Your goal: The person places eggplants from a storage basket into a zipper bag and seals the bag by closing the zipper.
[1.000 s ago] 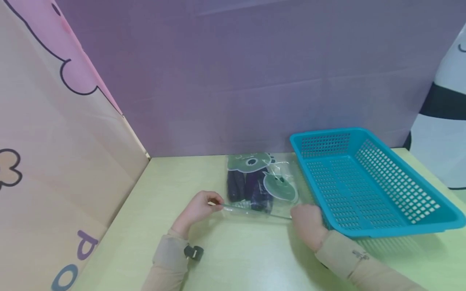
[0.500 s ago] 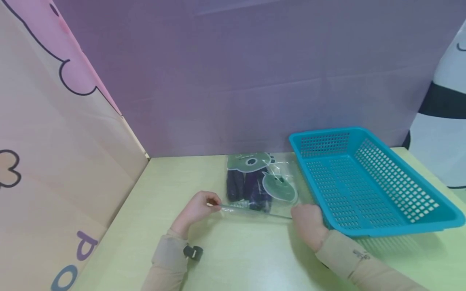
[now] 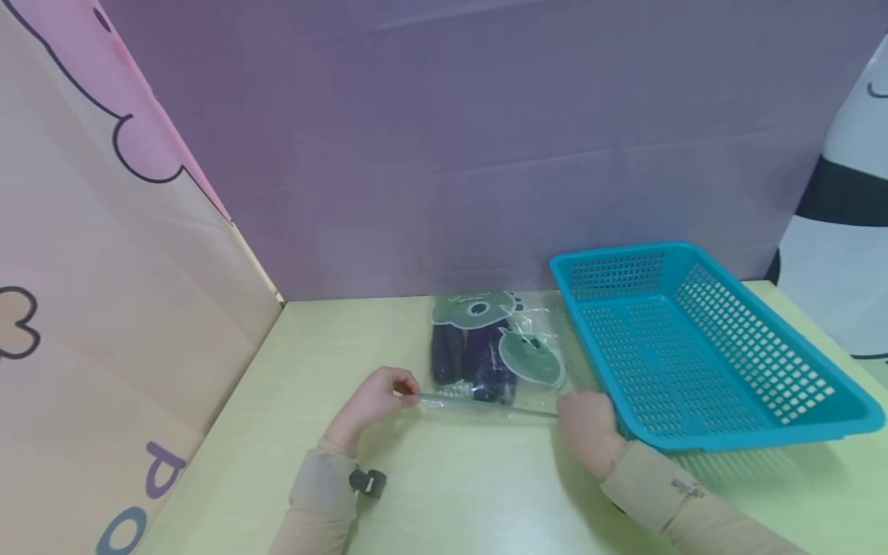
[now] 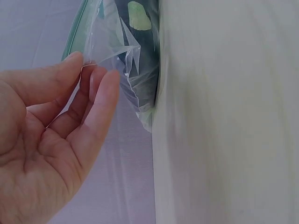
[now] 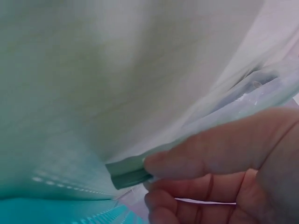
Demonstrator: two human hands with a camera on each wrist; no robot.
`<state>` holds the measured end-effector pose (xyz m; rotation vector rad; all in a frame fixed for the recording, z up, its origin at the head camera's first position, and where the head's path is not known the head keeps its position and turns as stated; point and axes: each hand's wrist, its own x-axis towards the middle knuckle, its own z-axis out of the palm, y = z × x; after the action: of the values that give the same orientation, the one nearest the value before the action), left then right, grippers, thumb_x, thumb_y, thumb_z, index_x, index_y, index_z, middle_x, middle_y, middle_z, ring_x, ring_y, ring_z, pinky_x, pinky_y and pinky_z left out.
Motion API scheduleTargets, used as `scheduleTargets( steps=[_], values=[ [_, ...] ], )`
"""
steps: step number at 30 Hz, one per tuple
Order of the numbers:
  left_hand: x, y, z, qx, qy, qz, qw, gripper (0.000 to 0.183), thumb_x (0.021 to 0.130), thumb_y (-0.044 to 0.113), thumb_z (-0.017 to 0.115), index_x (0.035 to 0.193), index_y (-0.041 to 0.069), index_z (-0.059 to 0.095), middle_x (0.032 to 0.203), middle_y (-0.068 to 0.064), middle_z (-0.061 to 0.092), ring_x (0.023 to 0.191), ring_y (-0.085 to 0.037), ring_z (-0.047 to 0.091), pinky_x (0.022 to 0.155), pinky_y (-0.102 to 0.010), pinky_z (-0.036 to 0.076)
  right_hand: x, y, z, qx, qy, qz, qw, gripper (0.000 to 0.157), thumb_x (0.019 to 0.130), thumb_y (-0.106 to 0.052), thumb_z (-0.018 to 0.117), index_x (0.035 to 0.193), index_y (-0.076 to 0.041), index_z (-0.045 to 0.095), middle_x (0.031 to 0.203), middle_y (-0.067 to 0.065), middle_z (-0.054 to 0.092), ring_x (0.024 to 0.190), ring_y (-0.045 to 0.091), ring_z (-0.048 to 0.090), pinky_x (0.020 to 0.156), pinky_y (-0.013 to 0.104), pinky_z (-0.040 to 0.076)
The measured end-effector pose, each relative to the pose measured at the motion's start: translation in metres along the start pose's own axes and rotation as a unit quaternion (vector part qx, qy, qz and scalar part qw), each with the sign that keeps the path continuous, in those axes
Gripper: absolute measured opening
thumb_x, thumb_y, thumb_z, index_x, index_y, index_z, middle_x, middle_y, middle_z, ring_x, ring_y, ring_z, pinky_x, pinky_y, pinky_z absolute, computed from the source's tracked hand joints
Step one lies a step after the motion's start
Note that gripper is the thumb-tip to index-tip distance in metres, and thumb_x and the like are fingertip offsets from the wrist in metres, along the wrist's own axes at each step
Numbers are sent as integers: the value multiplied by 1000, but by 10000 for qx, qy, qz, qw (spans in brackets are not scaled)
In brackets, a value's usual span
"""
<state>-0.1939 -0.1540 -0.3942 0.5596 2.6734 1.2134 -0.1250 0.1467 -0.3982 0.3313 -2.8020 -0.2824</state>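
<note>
A clear zip bag (image 3: 541, 397) with green cartoon prints lies on the table, dark purple eggplant-like pieces (image 3: 475, 362) showing inside. My left hand (image 3: 381, 397) pinches the left corner of its near edge between thumb and fingers. At the opposite corner, my right hand (image 3: 590, 428) grips the same edge. In the right wrist view, the thumb presses on the green zip strip (image 5: 128, 172), whose end sticks out past it. The left wrist view shows the clear film (image 4: 112, 51) held at the fingertips, with the green strip (image 4: 77, 30) running up from there.
A blue perforated plastic basket (image 3: 694, 443) stands right of the bag, its near-left side close to my right hand. A purple backdrop (image 3: 444, 154) rises behind the table (image 3: 458, 493). A printed panel (image 3: 125, 270) borders the left side.
Both hands keep their hold on the bag's near edge, almost in the same place. The bag's edge has shifted very slightly; the basket stays where it was.
</note>
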Motion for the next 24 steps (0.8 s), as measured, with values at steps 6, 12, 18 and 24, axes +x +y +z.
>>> scheduleTargets(
  steps=[6,12,18,24],
  values=[
    [-1,0,1,-39,-7,-91,10000,5,78,-2,64,81,2,65,81,-6,67,77,-11,59,76,-27,48,-2,-1,2,-19,100,100,9999,22,73,-5,66,55,-6,54,52,6,55,47,18,54,42,30,47],
    [-1,-1,1,-41,-29,-103,9999,5,78,-2,64,80,2,65,80,-6,67,75,-10,58,75,-26,48,-3,-2,4,-103,134,151,9997,22,73,-5,67,54,-6,55,53,7,55,47,18,54,42,29,47],
    [-2,-1,1,6,-45,-90,9999,5,78,-2,65,80,3,65,79,-6,67,75,-10,58,73,-26,48,-3,-2,6,-117,188,175,9996,23,72,-5,67,53,-5,55,52,7,55,47,18,54,41,29,47],
    [-2,-1,1,79,-68,-51,9999,5,78,-1,65,79,3,65,79,-5,67,74,-10,58,71,-24,48,-3,-2,6,-150,182,213,9995,23,73,-6,67,53,-5,56,52,7,56,47,18,54,41,29,47]
  ],
)
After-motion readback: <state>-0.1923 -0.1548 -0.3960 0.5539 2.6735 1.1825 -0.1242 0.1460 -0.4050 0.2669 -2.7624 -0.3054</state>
